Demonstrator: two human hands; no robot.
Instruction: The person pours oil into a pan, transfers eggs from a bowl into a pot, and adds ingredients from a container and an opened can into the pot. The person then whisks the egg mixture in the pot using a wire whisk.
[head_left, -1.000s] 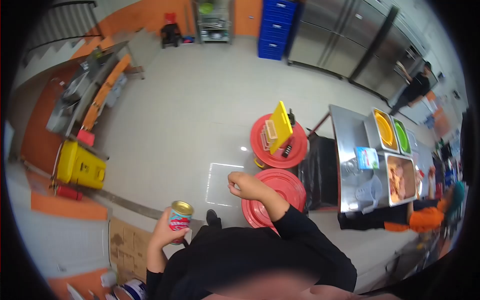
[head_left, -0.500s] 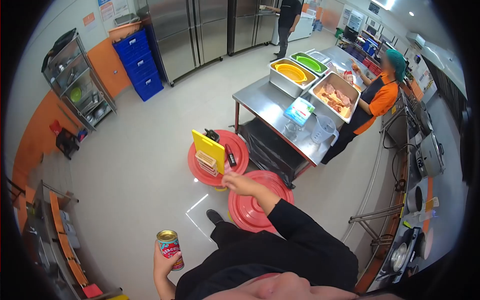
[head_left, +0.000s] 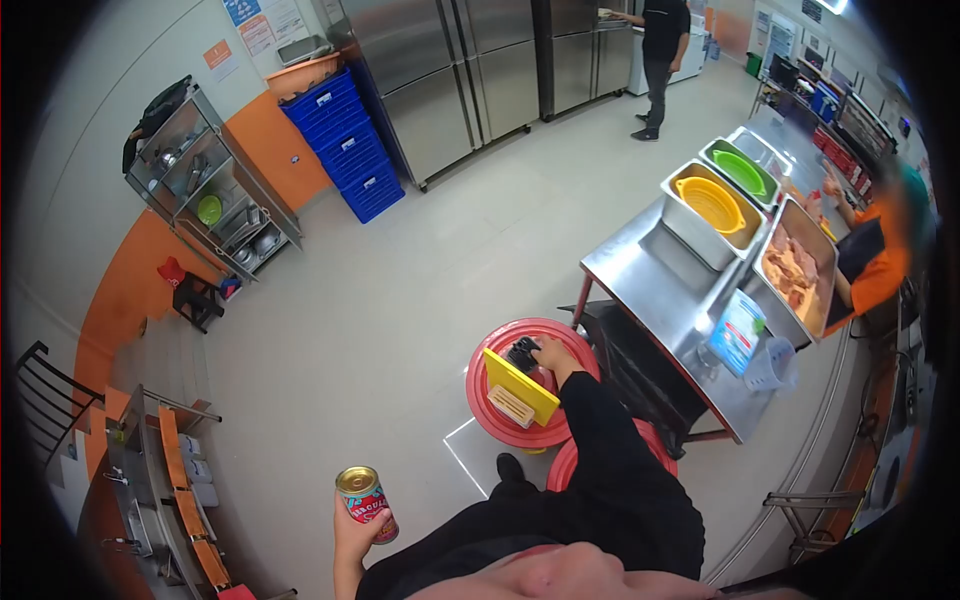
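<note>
My left hand (head_left: 354,535) is wrapped round an upright can (head_left: 367,503) with a gold lid and a red and blue label, low in the view. My right hand (head_left: 551,354) reaches to the red round lid (head_left: 483,405), its fingers at a small black object (head_left: 522,353). Whether the fingers grip that object or only touch it is too small to tell. Beside it on the lid a yellow board (head_left: 522,386) stands tilted, with a pale slotted rack (head_left: 511,406) against its near side.
A steel table (head_left: 640,268) at the right bears a pan of raw meat (head_left: 792,275), a yellow basket (head_left: 711,205) and a jug (head_left: 772,365). A co-worker in orange (head_left: 878,257) stands behind it. Another person (head_left: 664,50) stands by the fridges. Blue crates (head_left: 357,165) are stacked at the back left.
The view has turned left. My right hand has moved from the near side of the yellow board to the black object behind it. My left hand still holds the can.
</note>
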